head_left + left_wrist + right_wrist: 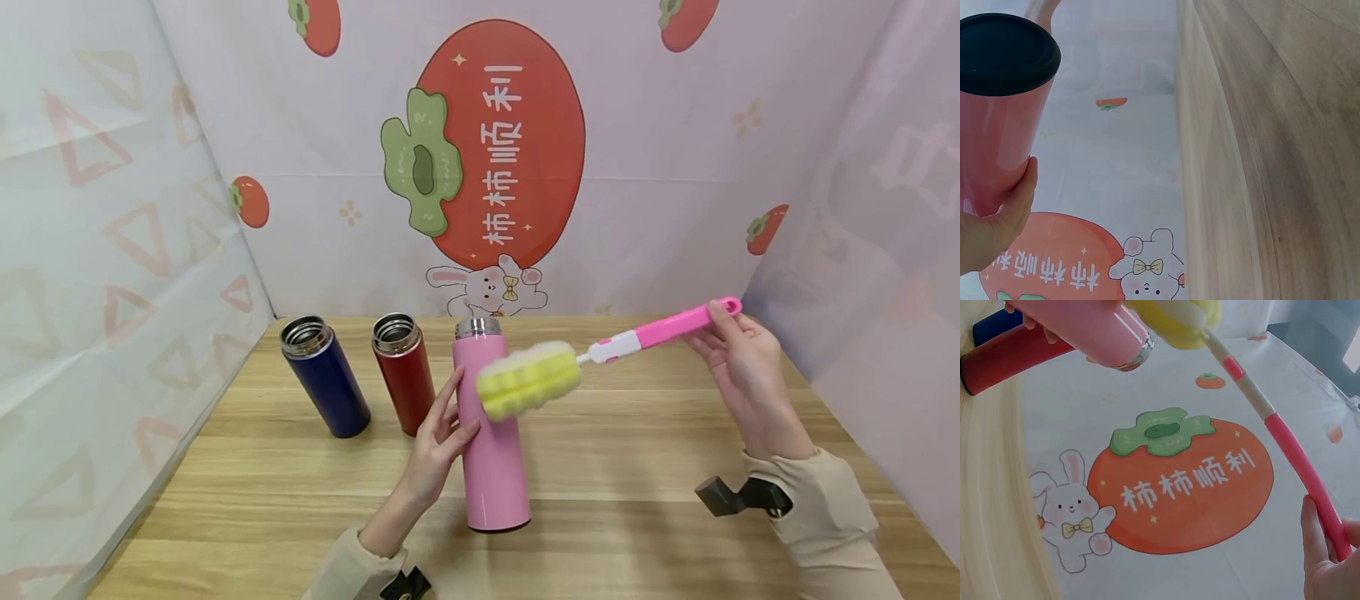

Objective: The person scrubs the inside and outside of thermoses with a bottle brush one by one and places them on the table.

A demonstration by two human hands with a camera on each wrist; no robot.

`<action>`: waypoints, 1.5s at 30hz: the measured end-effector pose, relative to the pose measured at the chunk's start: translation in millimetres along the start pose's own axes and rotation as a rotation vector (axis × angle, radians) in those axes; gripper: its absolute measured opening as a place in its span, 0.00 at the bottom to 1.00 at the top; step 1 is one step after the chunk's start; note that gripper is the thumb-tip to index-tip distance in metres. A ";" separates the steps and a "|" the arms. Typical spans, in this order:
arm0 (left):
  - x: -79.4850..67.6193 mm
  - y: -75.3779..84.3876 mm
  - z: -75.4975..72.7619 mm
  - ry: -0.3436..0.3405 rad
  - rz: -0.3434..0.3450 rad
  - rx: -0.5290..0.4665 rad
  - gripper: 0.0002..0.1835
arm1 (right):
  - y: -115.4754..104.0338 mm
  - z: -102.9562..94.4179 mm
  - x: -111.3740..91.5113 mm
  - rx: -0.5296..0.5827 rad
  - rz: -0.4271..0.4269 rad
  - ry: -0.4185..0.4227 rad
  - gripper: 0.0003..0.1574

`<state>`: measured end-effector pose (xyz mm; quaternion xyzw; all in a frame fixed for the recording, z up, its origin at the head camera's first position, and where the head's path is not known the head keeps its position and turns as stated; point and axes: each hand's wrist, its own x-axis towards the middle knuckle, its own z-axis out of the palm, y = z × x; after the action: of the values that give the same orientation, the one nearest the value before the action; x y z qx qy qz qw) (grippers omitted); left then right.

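My left hand (435,454) grips the side of a pink thermos bottle (495,479) in front of me. Its steel neck points up and away, and in the left wrist view its dark base (1007,53) shows clear of the wooden table. With my right hand (750,375) I pinch the end of a sponge bottle brush by its pink handle (675,325). The brush's yellow and white sponge head (528,382) overlaps the bottle's upper body in the head view. In the right wrist view the sponge appears beside the bottle, outside its mouth.
Two lidless thermos bottles, one dark blue (330,387) and one red (407,379), stand upright to the left on the wooden table (630,508). A printed cloth backdrop (660,142) rises behind the table's far edge, with more cloth on both sides.
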<state>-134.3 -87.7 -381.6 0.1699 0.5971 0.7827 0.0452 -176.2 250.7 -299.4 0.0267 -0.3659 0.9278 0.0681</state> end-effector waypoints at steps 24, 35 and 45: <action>-6.1 32.6 -8.6 0.112 0.228 0.141 0.37 | -9.6 -13.3 -23.4 0.193 -0.070 0.022 0.09; -5.0 47.3 -15.3 0.178 0.473 0.102 0.36 | -10.6 -20.4 -38.6 0.028 -0.121 0.050 0.10; -0.7 53.6 -18.1 0.276 0.563 -0.015 0.35 | -4.2 -27.0 -43.2 0.047 -0.095 0.013 0.07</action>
<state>-132.3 -119.6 -335.0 0.2205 0.5214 0.7843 -0.2536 -132.9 267.5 -320.6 0.0397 -0.3419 0.9320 0.1139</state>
